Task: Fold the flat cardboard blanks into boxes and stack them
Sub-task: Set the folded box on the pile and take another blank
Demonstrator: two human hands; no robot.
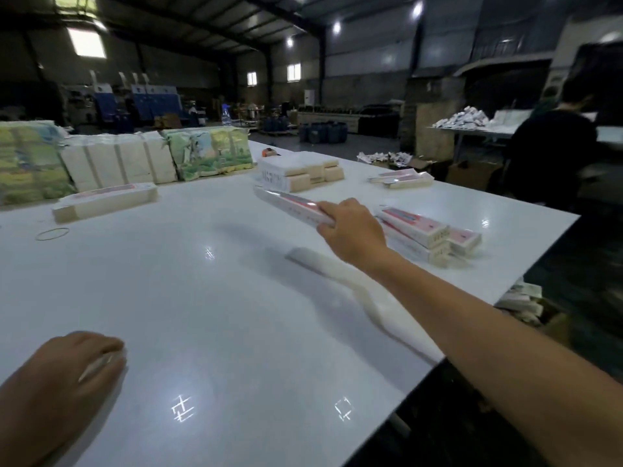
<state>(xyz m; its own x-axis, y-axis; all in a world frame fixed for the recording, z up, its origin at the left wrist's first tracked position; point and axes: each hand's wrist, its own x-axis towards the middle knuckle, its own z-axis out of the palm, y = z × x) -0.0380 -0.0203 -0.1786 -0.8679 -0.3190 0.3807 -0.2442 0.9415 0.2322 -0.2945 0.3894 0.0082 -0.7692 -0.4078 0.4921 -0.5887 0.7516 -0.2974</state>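
Head camera view, looking down across a wide white bench [209,298] in a dim warehouse. The right hand [350,230] reaches out over the far right part of the bench, fingers curled round the near end of a long, narrow pink-and-white box [286,202], which it holds lifted and pointing away to the far left. Just to the right of that hand lies a stack of finished boxes [435,235], several of the same long cartons lying side by side and on top of one another. The left hand [77,369] rests at the near left on the bench, fingers bent over something pale and thin; what it is cannot be told from the blur. Bundles of flat blanks [300,173] sit further off in the middle, with wrapped packs behind them at far left. A limp white strip [354,284] trails along the bench under the right forearm. This looks like the stacking step: a folded box being carried to the pile. The next move likely calls for swinging it rightward and laying it parallel on the stack
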